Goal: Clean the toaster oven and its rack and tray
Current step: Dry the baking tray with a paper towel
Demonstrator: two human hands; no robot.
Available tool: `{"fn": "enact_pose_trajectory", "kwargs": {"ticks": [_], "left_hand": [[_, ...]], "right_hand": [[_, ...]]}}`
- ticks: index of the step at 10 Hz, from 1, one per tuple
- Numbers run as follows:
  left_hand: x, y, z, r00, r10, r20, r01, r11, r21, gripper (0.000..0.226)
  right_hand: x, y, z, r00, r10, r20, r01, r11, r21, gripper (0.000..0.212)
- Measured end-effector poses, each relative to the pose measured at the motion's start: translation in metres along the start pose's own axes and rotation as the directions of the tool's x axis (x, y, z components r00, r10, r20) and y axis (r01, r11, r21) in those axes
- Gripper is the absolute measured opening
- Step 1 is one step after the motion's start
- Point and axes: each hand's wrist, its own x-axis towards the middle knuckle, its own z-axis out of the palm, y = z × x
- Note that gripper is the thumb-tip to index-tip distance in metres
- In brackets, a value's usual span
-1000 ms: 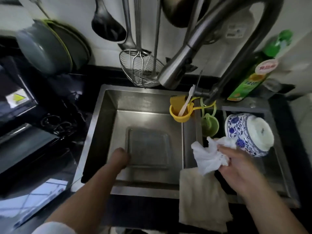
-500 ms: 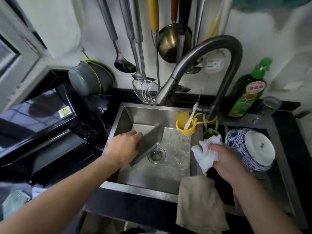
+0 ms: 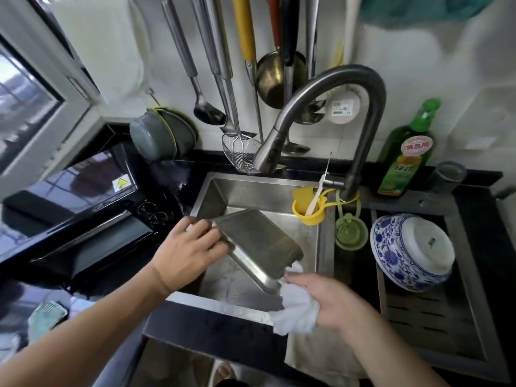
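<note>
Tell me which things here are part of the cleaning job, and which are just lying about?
In use:
metal tray, gripped by the left hand
white cloth, held by the right hand against the tray
sink
toaster oven

Lying about:
blue-and-white bowl
green soap bottle
yellow cup
hanging ladles

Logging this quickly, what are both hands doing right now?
Left hand: grips the tilted metal tray.
Right hand: holds a white cloth at the tray's corner.
</note>
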Motion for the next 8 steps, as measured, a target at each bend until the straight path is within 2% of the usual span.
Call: {"fn": "enact_pose_trajectory", "kwargs": {"ticks": [1,2,3,4,5,6,7,8], "left_hand": [[-0.021,0.018,-0.002,0.962,-0.274,0.002,0.274,0.961,-0.046,0.021],[-0.017,0.064,0.004,0.179,-0.963,0.200,0.890,0.072,-0.451,0.023],[0.009,0.094,-0.005,-0.279,-0.424,0.862,0.025,-0.900,-0.435,0.037],[0.004,0.097,-0.007,-0.140,-0.316,0.938,-0.006,-0.947,-0.320,0.051],[0.002,0.085,-0.001,-0.181,-0.341,0.922,0.052,-0.940,-0.337,0.052],[0.009,0.092,-0.002,-0.116,-0.338,0.934,0.142,-0.936,-0.321,0.019],[0.013,0.096,-0.007,-0.139,-0.453,0.881,0.244,-0.878,-0.412,0.013],[0.018,0.079,-0.003,-0.188,-0.621,0.761,0.465,-0.739,-0.488,0.016]], "right_hand": [[0.008,0.012,0.016,0.996,0.087,0.037,-0.088,0.995,0.039,0.026],[0.025,0.025,0.030,0.991,0.122,0.058,-0.127,0.989,0.082,0.037],[0.037,0.039,0.045,0.992,0.109,0.064,-0.115,0.988,0.107,0.038],[0.043,0.050,0.049,0.996,0.075,0.051,-0.080,0.989,0.122,0.029],[0.036,0.047,0.044,0.998,0.061,0.003,-0.061,0.992,0.110,0.031],[0.039,0.040,0.036,0.996,0.088,-0.030,-0.085,0.992,0.097,0.037],[0.028,0.038,0.030,0.999,0.044,0.000,-0.044,0.999,0.012,0.045],[0.013,0.030,0.010,0.993,-0.060,-0.103,0.059,0.998,-0.017,0.026]]}}
